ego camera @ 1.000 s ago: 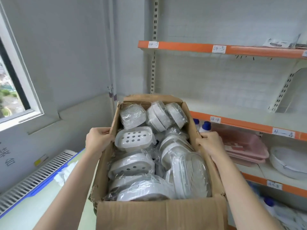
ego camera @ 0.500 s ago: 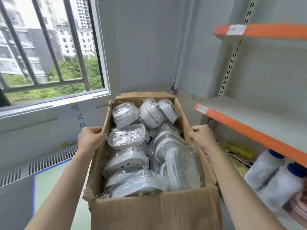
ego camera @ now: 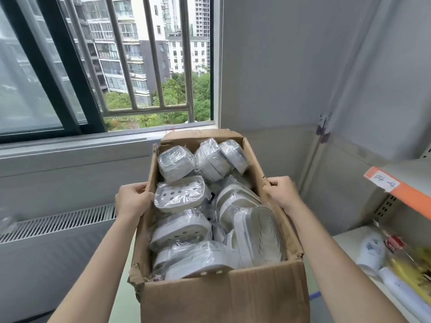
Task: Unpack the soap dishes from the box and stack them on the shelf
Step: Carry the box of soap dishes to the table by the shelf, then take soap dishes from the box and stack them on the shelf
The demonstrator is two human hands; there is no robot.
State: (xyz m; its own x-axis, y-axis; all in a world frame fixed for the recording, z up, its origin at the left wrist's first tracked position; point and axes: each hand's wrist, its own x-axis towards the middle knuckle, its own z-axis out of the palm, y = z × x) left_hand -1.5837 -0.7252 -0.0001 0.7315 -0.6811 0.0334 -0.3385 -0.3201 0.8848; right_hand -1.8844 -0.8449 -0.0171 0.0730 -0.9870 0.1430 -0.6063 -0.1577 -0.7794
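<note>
My left hand [ego camera: 133, 201] and right hand [ego camera: 281, 194] are bare — no gloves, rings or watch — and both forearms show uncovered, with no sleeve reaching into view.

I'm holding a matt, rough-edged cardboard box [ego camera: 224, 292]. Glossy, crinkled plastic wrap is covering the smooth white plastic soap dishes [ego camera: 179, 197].

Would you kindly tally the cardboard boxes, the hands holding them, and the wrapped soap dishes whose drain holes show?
Cardboard box: 1
Hands gripping it: 2, left hand and right hand
Soap dishes with holes showing: 3
Total: 6
</note>
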